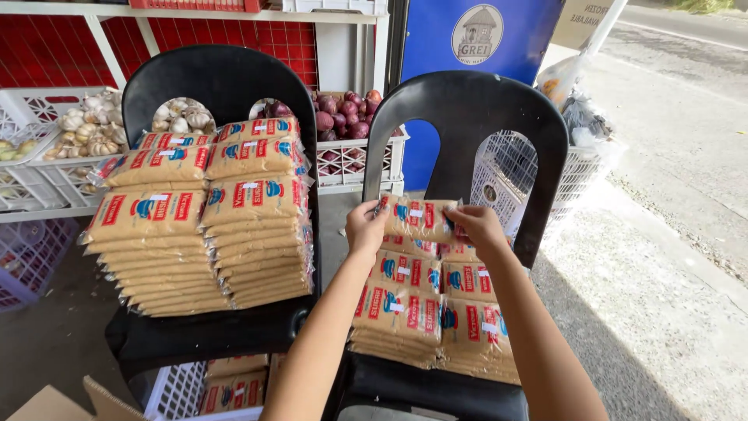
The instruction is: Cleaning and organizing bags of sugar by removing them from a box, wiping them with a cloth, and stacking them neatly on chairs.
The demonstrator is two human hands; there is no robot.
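Note:
Both of my hands hold one flat clear packet of brown sugar (419, 219) with a red, white and blue label. My left hand (365, 226) grips its left edge and my right hand (477, 224) grips its right edge. The packet is upright against the backrest of the right black plastic chair (467, 117). Below it, several stacks of the same packets (425, 312) lie on that chair's seat. The left black plastic chair (222, 82) carries two taller rows of stacked packets (210, 234).
A white crate (187, 390) below the left chair holds more packets. Behind are white crates of garlic (86, 129) and red onions (343, 113), a blue sign (475, 39), a white basket (506, 175) and a purple crate (27, 257). Concrete pavement lies right.

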